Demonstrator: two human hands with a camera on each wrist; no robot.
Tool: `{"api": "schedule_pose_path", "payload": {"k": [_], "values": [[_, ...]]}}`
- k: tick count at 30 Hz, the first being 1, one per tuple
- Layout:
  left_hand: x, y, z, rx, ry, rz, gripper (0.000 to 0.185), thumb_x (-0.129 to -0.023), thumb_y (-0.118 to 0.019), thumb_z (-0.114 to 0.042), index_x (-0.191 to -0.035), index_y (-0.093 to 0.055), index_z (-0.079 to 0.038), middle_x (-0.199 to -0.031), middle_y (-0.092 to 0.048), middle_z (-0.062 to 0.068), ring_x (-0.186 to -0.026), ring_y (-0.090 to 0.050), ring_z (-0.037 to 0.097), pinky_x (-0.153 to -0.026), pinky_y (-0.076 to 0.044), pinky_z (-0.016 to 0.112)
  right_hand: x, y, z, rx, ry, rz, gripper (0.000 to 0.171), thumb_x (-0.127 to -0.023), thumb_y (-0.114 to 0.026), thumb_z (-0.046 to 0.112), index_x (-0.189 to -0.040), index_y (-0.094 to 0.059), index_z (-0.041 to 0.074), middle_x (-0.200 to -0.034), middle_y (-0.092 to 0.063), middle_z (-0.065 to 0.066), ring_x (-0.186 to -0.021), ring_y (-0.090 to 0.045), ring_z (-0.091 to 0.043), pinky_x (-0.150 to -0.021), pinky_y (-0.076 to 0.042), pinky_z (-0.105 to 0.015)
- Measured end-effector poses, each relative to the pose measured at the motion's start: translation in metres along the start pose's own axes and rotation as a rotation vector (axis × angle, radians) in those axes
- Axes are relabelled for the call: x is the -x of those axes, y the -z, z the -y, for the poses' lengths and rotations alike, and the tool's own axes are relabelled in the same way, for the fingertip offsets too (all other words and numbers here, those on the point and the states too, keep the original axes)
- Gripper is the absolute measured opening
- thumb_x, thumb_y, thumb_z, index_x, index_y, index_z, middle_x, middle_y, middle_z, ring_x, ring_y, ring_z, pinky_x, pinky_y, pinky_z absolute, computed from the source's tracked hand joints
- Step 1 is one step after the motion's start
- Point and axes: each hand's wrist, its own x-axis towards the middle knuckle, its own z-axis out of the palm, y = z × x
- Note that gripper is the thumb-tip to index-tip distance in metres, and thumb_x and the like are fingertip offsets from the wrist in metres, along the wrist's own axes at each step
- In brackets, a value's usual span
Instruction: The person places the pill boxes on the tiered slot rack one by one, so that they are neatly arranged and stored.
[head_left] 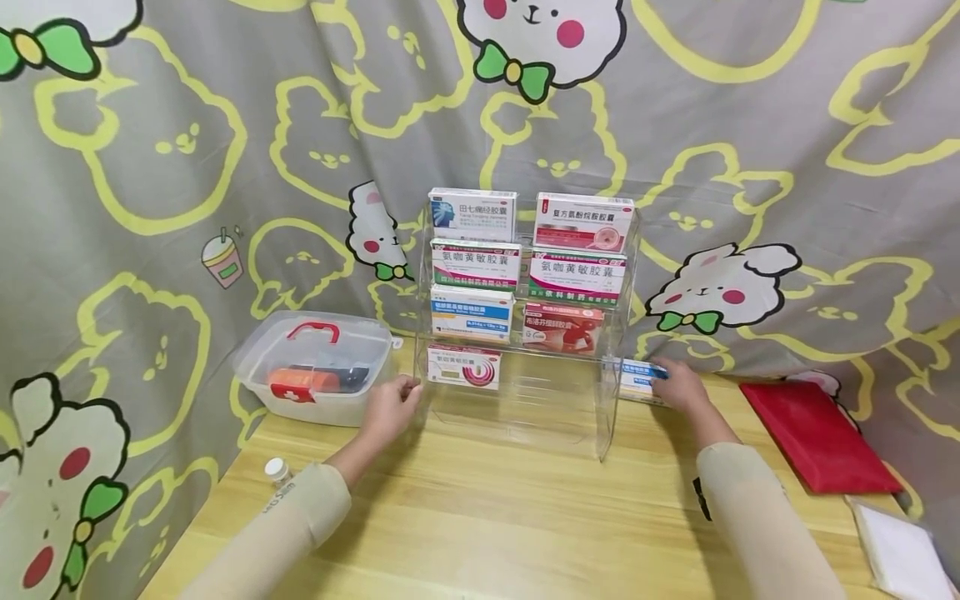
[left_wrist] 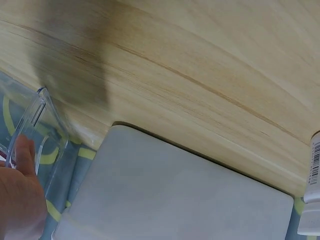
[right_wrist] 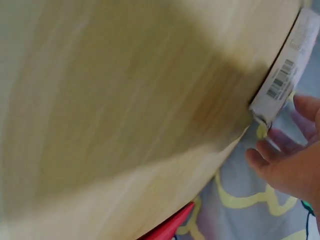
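A clear display rack (head_left: pixel 525 425) holds several medicine boxes in tiers, among them a red ibuprofen-style box (head_left: pixel 562 328) and a white-and-red box (head_left: pixel 463 369) low on the left. My left hand (head_left: pixel 392 410) grips the rack's left side edge; in the left wrist view its fingertips (left_wrist: pixel 24 154) lie against the clear panel. Behind the rack's right side, a blue-and-white medicine box (head_left: pixel 640 381) lies on the table. My right hand (head_left: pixel 678 387) is at that box's right end. The right wrist view shows its fingers spread around the box's end (right_wrist: pixel 282 75), not closed on it.
Left of the rack stands a translucent first-aid case (head_left: pixel 315 406) with a red handle. A small white-capped bottle (head_left: pixel 277 470) is near my left sleeve. At the right lie a red pouch (head_left: pixel 821 433) and a white packet (head_left: pixel 900 550). A patterned curtain (head_left: pixel 720 108) hangs behind.
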Motion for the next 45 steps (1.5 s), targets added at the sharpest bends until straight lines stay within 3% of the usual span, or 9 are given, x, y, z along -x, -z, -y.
{"api": "schedule_pose_path", "payload": {"k": [4, 11, 18, 22, 26, 29, 35, 41, 45], "values": [[0.0, 0.002, 0.001, 0.013, 0.012, 0.009, 0.012, -0.085, -0.065, -0.009, -0.092, -0.069, 0.001, -0.083, -0.071, 0.014, -0.074, -0.067, 0.024, -0.069, -0.056, 0.036, 0.003, -0.003, -0.006, -0.014, 0.025, 0.051, 0.055, -0.092, -0.049, 0.014, -0.14, -0.033, -0.009, -0.14, -0.023, -0.041, -0.126, -0.023, -0.058, -0.101, -0.026, -0.065], [0.002, 0.005, 0.002, 0.002, 0.008, -0.019, 0.012, -0.084, -0.066, -0.007, -0.091, -0.069, 0.002, -0.082, -0.071, 0.015, -0.073, -0.067, 0.026, -0.069, -0.055, 0.038, 0.007, 0.002, -0.01, -0.113, 0.008, 0.158, 0.067, -0.087, -0.054, 0.006, -0.145, -0.023, -0.004, -0.144, -0.007, -0.042, -0.117, -0.034, -0.054, -0.079, -0.046, -0.048], [0.001, 0.005, 0.0, -0.032, 0.019, 0.001, 0.012, -0.085, -0.065, -0.01, -0.091, -0.069, 0.0, -0.082, -0.071, 0.014, -0.074, -0.067, 0.025, -0.07, -0.055, 0.038, 0.011, 0.009, -0.02, -0.141, -0.069, 0.229, 0.067, -0.091, -0.055, 0.012, -0.142, -0.019, -0.013, -0.142, -0.007, -0.043, -0.129, -0.013, -0.056, -0.105, -0.019, -0.063], [0.0, 0.003, -0.001, -0.026, 0.032, 0.014, 0.012, -0.085, -0.065, -0.009, -0.091, -0.069, 0.001, -0.082, -0.071, 0.013, -0.073, -0.067, 0.024, -0.069, -0.055, 0.037, 0.014, 0.011, -0.028, -0.061, -0.112, 0.225, 0.074, -0.093, -0.056, 0.024, -0.141, -0.017, -0.016, -0.14, -0.007, -0.045, -0.128, -0.013, -0.059, -0.105, -0.015, -0.065], [0.0, 0.003, -0.003, -0.019, 0.037, 0.023, 0.013, -0.085, -0.064, -0.009, -0.092, -0.069, 0.001, -0.082, -0.071, 0.013, -0.073, -0.066, 0.024, -0.069, -0.055, 0.037, 0.016, 0.011, -0.034, -0.088, -0.112, 0.204, 0.065, -0.092, -0.059, 0.023, -0.132, -0.028, -0.018, -0.123, -0.037, -0.039, -0.11, -0.041, -0.047, -0.096, -0.035, -0.056], [0.0, 0.002, -0.004, -0.022, 0.034, 0.022, 0.013, -0.086, -0.064, -0.01, -0.092, -0.069, 0.001, -0.082, -0.071, 0.013, -0.074, -0.066, 0.024, -0.07, -0.055, 0.037, 0.017, 0.011, -0.036, -0.093, -0.093, 0.183, 0.06, -0.089, -0.063, 0.022, -0.122, -0.032, -0.017, -0.107, -0.048, -0.029, -0.095, -0.047, -0.035, -0.086, -0.041, -0.048], [-0.001, 0.002, -0.005, -0.028, 0.023, 0.024, 0.014, -0.086, -0.064, -0.01, -0.092, -0.069, 0.001, -0.083, -0.071, 0.014, -0.074, -0.067, 0.025, -0.069, -0.055, 0.038, 0.018, 0.016, -0.036, -0.056, -0.064, 0.126, 0.074, -0.081, -0.073, 0.032, -0.126, -0.033, -0.011, -0.117, -0.048, -0.033, -0.104, -0.047, -0.041, -0.095, -0.037, -0.056], [-0.001, 0.001, -0.003, -0.017, 0.031, 0.039, 0.014, -0.086, -0.064, -0.011, -0.093, -0.069, 0.001, -0.083, -0.071, 0.014, -0.075, -0.066, 0.024, -0.069, -0.055, 0.036, 0.026, 0.027, -0.035, -0.194, -0.095, 0.08, 0.063, -0.086, -0.067, 0.019, -0.137, -0.039, -0.006, -0.131, -0.042, -0.034, -0.113, -0.043, -0.043, -0.099, -0.035, -0.057], [0.0, 0.002, -0.004, -0.004, 0.052, 0.041, 0.015, -0.086, -0.064, -0.012, -0.094, -0.068, 0.001, -0.085, -0.071, 0.014, -0.077, -0.067, 0.025, -0.071, -0.056, 0.037, 0.034, 0.036, -0.03, -0.318, -0.144, 0.064, 0.06, -0.089, -0.063, 0.016, -0.14, -0.038, -0.001, -0.132, -0.041, -0.031, -0.111, -0.044, -0.037, -0.093, -0.042, -0.045]]}}
